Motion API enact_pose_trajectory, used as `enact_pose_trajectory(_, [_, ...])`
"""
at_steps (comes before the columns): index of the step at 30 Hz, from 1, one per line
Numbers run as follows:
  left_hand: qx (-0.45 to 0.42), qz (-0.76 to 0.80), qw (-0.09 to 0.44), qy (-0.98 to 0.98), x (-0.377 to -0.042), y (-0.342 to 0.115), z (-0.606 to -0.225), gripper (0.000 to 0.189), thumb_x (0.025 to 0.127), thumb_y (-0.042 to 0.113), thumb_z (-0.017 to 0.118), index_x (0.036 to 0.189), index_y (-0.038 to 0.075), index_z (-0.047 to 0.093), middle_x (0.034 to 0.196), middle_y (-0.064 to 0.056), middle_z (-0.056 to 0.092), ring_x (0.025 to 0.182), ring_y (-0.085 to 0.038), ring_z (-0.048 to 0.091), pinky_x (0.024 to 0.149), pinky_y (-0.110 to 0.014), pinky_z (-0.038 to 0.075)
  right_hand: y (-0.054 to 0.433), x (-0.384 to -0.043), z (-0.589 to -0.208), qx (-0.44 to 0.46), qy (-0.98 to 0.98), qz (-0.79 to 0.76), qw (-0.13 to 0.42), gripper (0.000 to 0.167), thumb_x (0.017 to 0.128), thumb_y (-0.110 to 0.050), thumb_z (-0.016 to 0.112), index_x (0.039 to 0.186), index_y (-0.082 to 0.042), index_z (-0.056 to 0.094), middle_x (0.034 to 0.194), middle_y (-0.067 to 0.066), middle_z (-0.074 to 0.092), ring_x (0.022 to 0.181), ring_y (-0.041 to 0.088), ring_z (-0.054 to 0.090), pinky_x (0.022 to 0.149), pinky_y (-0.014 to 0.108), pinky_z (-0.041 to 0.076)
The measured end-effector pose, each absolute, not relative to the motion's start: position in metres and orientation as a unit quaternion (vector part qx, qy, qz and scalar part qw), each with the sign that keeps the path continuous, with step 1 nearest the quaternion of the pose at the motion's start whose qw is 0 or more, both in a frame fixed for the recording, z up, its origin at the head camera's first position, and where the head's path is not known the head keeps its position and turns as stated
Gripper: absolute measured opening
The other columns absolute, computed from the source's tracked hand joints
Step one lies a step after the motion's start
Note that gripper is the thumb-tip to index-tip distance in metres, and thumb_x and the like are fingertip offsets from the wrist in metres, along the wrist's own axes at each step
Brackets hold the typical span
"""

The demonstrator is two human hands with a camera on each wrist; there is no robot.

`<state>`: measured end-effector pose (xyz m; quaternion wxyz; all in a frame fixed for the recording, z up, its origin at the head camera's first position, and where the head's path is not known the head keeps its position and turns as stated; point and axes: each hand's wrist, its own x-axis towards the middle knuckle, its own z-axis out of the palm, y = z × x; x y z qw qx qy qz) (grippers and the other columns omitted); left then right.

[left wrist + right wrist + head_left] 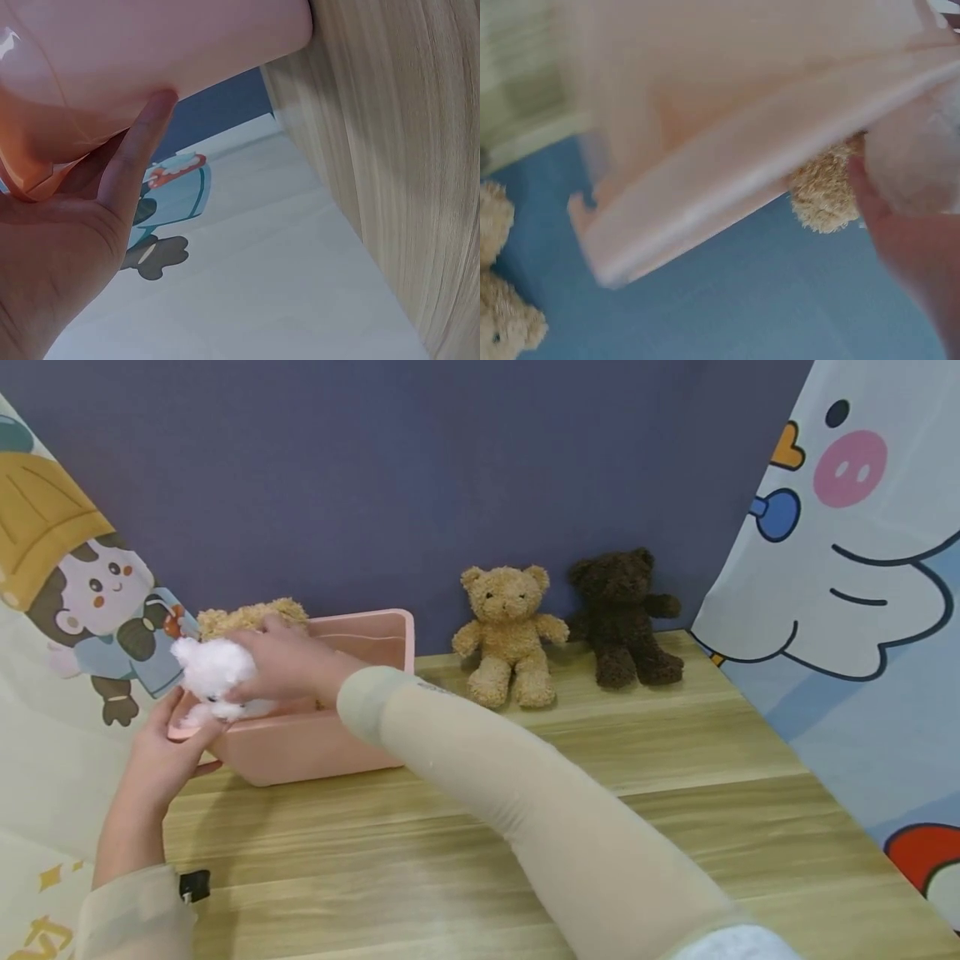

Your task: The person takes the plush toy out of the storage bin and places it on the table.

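Observation:
At the left of the head view, my right hand grips a white plush bear over the left end of a pink plastic bin. In the right wrist view the white plush bear shows against the fingers. My left hand holds the bin by its left end, just below the white bear; in the left wrist view one finger lies along the outside of the bin. A curly tan plush toy pokes up behind the right hand at the bin's back rim, its lower part hidden.
Right of the bin a tan teddy bear sits against the dark blue back wall. Beside it leans a dark brown teddy bear. All stand on a wood-grain table. Cartoon-printed sheets border both sides.

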<state>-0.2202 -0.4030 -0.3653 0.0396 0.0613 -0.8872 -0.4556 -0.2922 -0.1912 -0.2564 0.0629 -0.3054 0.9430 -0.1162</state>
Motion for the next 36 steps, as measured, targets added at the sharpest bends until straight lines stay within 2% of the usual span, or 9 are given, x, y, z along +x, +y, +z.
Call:
enact_pose_trajectory(4, [0.065,-0.458,0.037,-0.886,-0.22,-0.404,-0.366,0.094,0.108,0.045,0.057,0.172,0.027,-0.009,0.178,-0.025,0.002,0.138,-0.057,0.04,0.069,-0.024,0.067,-0.198,-0.293,-0.26,-0.314,0.937,-0.135,0.067,0.087,0.096,-0.056,0.074,0.167,-0.044,0.027,0.163,-0.024,0.041,0.15,-0.003,0.037,0.123,0.018,0.036])
enact_pose_trajectory(8, [0.062,-0.459,0.037,-0.886,-0.219,-0.403,-0.365,0.095,0.108,0.045,0.057,0.172,0.026,-0.009,0.177,-0.028,0.004,0.139,-0.056,0.04,0.069,-0.024,0.067,-0.2,-0.293,-0.263,-0.302,0.937,-0.16,0.072,0.085,0.095,-0.048,0.078,0.166,-0.046,0.03,0.162,-0.025,0.043,0.149,-0.004,0.039,0.122,0.016,0.036])
enact_pose_trajectory(13, [0.058,-0.454,0.04,-0.888,-0.218,-0.403,-0.363,0.097,0.107,0.046,0.06,0.172,0.024,-0.008,0.176,-0.03,0.008,0.125,-0.037,0.054,0.07,-0.025,0.067,-0.196,-0.293,-0.266,-0.318,0.93,-0.178,0.054,0.085,0.094,-0.046,0.08,0.165,-0.047,0.031,0.162,-0.027,0.042,0.15,-0.004,0.037,0.124,0.018,0.035])
enact_pose_trajectory(18, [0.055,-0.455,0.039,-0.888,-0.218,-0.404,-0.362,0.1,0.106,0.048,0.06,0.172,0.02,-0.009,0.175,-0.032,0.008,0.119,-0.024,0.057,0.071,-0.026,0.068,-0.187,-0.292,-0.275,-0.327,0.917,-0.229,0.024,0.081,0.096,-0.04,0.08,0.163,-0.047,0.036,0.162,-0.027,0.042,0.152,-0.005,0.035,0.124,0.017,0.035])
enact_pose_trajectory(23, [0.058,-0.457,0.034,-0.887,-0.218,-0.402,-0.363,0.102,0.106,0.049,0.061,0.172,0.018,-0.01,0.174,-0.034,0.008,0.104,0.002,0.053,0.071,-0.027,0.068,-0.174,-0.286,-0.28,-0.315,0.891,-0.327,0.002,0.076,0.093,-0.025,0.085,0.158,-0.043,0.049,0.158,-0.025,0.05,0.147,-0.003,0.044,0.115,0.015,0.044])
enact_pose_trajectory(27, [0.061,-0.455,0.034,-0.888,-0.22,-0.4,-0.362,0.105,0.104,0.053,0.062,0.172,0.019,-0.01,0.175,-0.033,0.004,0.114,-0.02,0.06,0.071,-0.028,0.069,-0.158,-0.28,-0.275,-0.3,0.867,-0.399,-0.011,0.072,0.091,-0.018,0.087,0.153,-0.041,0.057,0.154,-0.022,0.056,0.142,-0.001,0.05,0.11,0.016,0.049])
enact_pose_trajectory(31, [0.065,-0.453,0.032,-0.889,-0.22,-0.401,-0.361,0.107,0.103,0.054,0.062,0.171,0.017,-0.012,0.175,-0.034,-0.002,0.129,-0.048,0.052,0.07,-0.03,0.069,-0.14,-0.273,-0.274,-0.29,0.834,-0.469,-0.019,0.072,0.087,-0.008,0.087,0.148,-0.039,0.062,0.152,-0.019,0.057,0.138,0.001,0.052,0.103,0.015,0.052])
enact_pose_trajectory(33, [0.065,-0.454,0.032,-0.888,-0.219,-0.402,-0.362,0.108,0.104,0.054,0.062,0.171,0.016,-0.012,0.174,-0.035,-0.002,0.129,-0.049,0.052,0.07,-0.029,0.069,-0.133,-0.271,-0.275,-0.291,0.82,-0.492,-0.03,0.073,0.085,-0.004,0.087,0.147,-0.036,0.064,0.152,-0.015,0.058,0.138,0.003,0.053,0.104,0.016,0.051])
enact_pose_trajectory(36, [0.063,-0.457,0.031,-0.887,-0.219,-0.403,-0.362,0.107,0.104,0.052,0.063,0.171,0.016,-0.012,0.174,-0.036,0.0,0.114,-0.026,0.063,0.071,-0.029,0.069,-0.124,-0.266,-0.279,-0.293,0.799,-0.522,-0.053,0.073,0.082,0.0,0.088,0.145,-0.031,0.067,0.152,-0.011,0.059,0.138,0.006,0.055,0.108,0.017,0.049])
